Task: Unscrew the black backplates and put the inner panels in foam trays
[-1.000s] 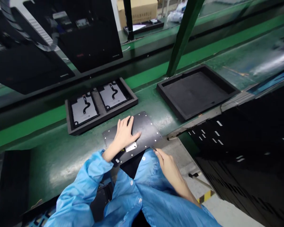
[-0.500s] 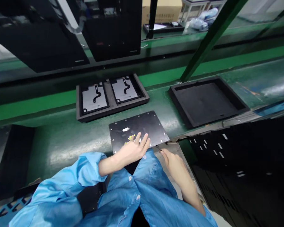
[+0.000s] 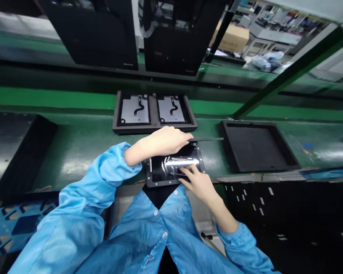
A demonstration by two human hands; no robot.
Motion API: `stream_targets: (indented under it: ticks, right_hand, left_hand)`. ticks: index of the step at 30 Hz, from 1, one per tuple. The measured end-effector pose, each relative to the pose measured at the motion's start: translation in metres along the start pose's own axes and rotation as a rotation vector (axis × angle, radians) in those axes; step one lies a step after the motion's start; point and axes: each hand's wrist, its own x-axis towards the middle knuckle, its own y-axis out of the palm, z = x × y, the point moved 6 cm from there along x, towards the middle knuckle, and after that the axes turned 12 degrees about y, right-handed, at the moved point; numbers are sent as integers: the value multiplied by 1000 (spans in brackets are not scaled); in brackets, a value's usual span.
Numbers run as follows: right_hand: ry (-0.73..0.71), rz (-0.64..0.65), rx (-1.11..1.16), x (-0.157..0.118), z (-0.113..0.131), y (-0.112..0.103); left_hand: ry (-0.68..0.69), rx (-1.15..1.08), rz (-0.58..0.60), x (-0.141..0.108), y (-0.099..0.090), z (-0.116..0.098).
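My left hand (image 3: 171, 140) is closed on the edge of a thin black plate (image 3: 206, 139), which stands raised and shows nearly edge-on. Under it lies a flat black panel (image 3: 157, 169) with a studded border and a glossy, reflective middle that looks like clear film. My right hand (image 3: 198, 182) is over the panel's lower right part. Its thumb and fingers are drawn together at the shiny surface; what they pinch, if anything, is too small to make out.
A dark foam tray (image 3: 154, 130) with two grey panels sits behind my hands. To the right is a shallow black foam tray (image 3: 260, 148). A dark box (image 3: 23, 148) stands at left, a blue crate (image 3: 14, 224) below it. A green post (image 3: 297, 72) slants up at right.
The black plate, flat under my left hand before, is now tilted up and gripped, with the glossy panel showing beneath. My right hand has moved from its edge onto the panel. The view has turned.
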Motion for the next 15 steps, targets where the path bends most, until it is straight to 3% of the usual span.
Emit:
stream_targets:
  ticks: [3,8,11,15]
  right_hand:
    - [-209,-51,-165,18,9,-3]
    - [-813,-388,-148,8,15,-29]
    - [-828,-443,-137,15,9,-42]
    - [-693,-322,-200,31,-2,-53]
  left_hand:
    - [-16,-39,-18,6,-5,9]
    - [4,-146,-48,21,-19,34]
    - [37,-191,-69,27,-24,49]
    - [61,-210,-48,31,-24,59]
